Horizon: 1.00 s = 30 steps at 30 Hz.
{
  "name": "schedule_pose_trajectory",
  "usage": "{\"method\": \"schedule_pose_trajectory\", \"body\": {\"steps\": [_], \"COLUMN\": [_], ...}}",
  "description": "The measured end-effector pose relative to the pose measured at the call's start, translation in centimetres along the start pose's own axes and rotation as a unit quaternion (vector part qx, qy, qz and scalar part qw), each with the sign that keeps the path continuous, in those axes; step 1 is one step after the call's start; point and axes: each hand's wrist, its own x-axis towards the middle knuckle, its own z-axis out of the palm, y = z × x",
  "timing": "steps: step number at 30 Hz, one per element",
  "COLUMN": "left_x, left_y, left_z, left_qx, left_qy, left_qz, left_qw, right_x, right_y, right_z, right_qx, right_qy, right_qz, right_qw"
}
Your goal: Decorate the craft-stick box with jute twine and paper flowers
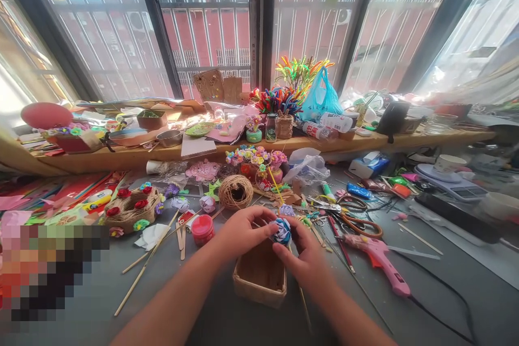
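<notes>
A small blue-and-white rosette, like a folded paper flower (283,232), is held up between my two hands. My left hand (247,230) is closed, its thumb and fingertips pinching the flower from the left. From the right, the curled fingers of my right hand (304,248) grip the same flower, the thumb below it. Directly under both hands stands an open rectangular box (261,294) with a tan, wrapped-looking rim; its far side is partly hidden by my hands. Just beyond my left hand sits a coil of brown twine (235,192).
A pink glue gun (381,259) with its cable and scissors (359,216) lie to the right. On the left are a red jar (202,228), thin sticks (148,259) and a flower-trimmed twine basket (132,211). A crowded ledge (121,157) runs along the windows.
</notes>
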Motion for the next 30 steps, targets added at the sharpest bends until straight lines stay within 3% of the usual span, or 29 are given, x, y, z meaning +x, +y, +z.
{"method": "schedule_pose_trajectory", "body": {"steps": [5,8,11,17,20,22,24,26,28,30], "left_x": [-0.7,-1.2,-1.7,-1.9,-1.8,-1.8,-1.7,-1.6,-1.5,-1.3], "left_y": [-0.5,0.0,0.8,0.7,0.4,0.4,0.4,0.4,0.4,0.5], "left_z": [0.2,0.0,-0.2,0.3,0.4,0.4,0.5,0.7,0.9,0.8], "left_qx": [0.02,0.093,0.181,0.149,0.128,0.13,0.125,0.104,0.067,0.008], "left_qy": [0.044,0.041,-0.017,-0.031,-0.034,-0.035,-0.035,-0.033,-0.027,-0.007], "left_qz": [-0.001,0.083,0.154,0.113,0.085,0.064,0.044,0.026,0.016,0.01], "left_qw": [0.999,0.991,0.971,0.982,0.988,0.989,0.991,0.994,0.997,1.0], "right_x": [-0.8,-0.8,-0.6,-1.4,-3.2,-4.5,-5.5,-6.1,-6.3,-6.3], "right_y": [1.4,1.3,0.8,0.0,0.0,0.6,1.6,3.0,4.4,5.6], "right_z": [0.2,0.4,0.6,-0.1,-3.3,-6.9,-11.3,-15.6,-18.8,-20.6], "right_qx": [0.1,0.09,0.07,0.007,-0.055,-0.139,-0.241,-0.342,-0.42,-0.428], "right_qy": [-0.052,-0.064,-0.052,-0.057,-0.002,0.092,0.199,0.275,0.287,0.261], "right_qz": [0.053,0.05,0.025,-0.006,-0.008,-0.006,0.022,0.065,0.122,0.177], "right_qw": [0.992,0.993,0.996,0.998,0.998,0.986,0.95,0.896,0.852,0.847]}}
